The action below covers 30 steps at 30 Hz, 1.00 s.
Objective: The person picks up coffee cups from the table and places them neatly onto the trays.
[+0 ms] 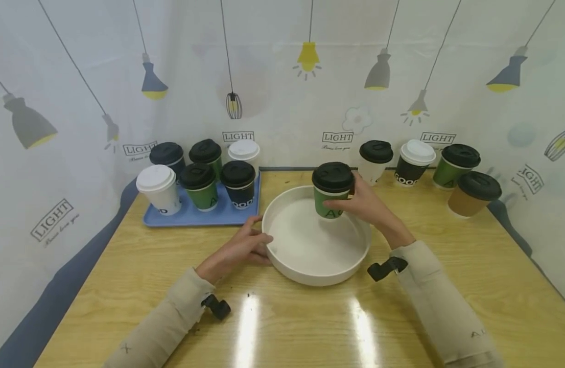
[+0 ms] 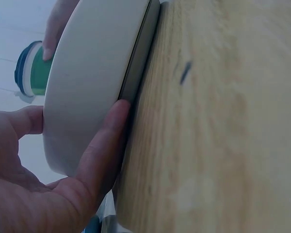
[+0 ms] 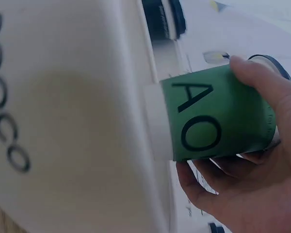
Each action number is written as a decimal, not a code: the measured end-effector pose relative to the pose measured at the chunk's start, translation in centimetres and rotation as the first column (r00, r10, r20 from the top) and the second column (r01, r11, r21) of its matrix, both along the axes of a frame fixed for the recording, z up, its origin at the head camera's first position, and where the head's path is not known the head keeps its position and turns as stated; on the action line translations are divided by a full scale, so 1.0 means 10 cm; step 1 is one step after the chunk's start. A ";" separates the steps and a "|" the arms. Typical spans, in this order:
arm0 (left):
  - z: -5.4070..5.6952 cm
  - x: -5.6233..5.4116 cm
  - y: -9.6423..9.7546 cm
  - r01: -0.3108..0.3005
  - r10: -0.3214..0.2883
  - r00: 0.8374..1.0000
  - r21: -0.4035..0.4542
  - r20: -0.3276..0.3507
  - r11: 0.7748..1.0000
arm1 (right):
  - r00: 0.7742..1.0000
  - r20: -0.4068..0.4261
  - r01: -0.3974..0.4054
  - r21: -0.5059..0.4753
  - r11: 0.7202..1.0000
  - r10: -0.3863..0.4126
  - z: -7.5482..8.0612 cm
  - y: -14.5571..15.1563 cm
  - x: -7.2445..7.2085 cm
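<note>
A round white tray (image 1: 310, 250) with a raised rim occupies the middle of the wooden table. My left hand (image 1: 243, 245) grips its left side; in the left wrist view the thumb (image 2: 29, 120) is at the rim and a finger (image 2: 104, 141) lies along the lower wall. Over the tray's far right part, my right hand (image 1: 367, 204) holds a green paper cup (image 1: 325, 203) with a black lid, upright. In the right wrist view the thumb and fingers curl round the cup (image 3: 199, 116), and its white base overlaps the tray's edge.
At the left, a blue rectangular tray (image 1: 199, 220) carries several lidded cups in white, green and black. Along the right back stand a white cup (image 1: 371, 171), a black cup (image 1: 408, 173), a green cup (image 1: 445, 174) and a brown cup (image 1: 466, 203). A printed curtain (image 1: 282, 71) hangs behind.
</note>
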State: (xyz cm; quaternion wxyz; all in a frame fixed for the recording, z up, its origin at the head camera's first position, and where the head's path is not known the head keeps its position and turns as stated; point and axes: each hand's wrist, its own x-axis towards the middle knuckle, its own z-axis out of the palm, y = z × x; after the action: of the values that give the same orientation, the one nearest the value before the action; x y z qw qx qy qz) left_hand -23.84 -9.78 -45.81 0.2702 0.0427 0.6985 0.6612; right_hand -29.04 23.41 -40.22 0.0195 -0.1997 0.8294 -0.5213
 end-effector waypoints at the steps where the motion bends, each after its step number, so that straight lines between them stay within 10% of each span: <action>1: 0.00 0.00 0.00 0.001 -0.001 1.000 0.000 -0.002 1.000 | 1.000 0.016 0.010 0.019 1.000 -0.011 0.00 -0.04 -0.01; 30: 0.01 0.02 0.01 -0.032 0.032 0.999 0.013 -0.003 0.999 | 0.969 0.241 -0.048 -0.014 0.999 0.050 0.00 -0.76 -0.28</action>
State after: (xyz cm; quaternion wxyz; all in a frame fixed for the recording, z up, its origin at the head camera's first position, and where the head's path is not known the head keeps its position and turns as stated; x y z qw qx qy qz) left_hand -23.63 -9.63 -45.70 0.2581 0.0341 0.6954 0.6698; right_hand -31.79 15.86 -40.22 0.1323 -0.1554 0.8136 -0.5444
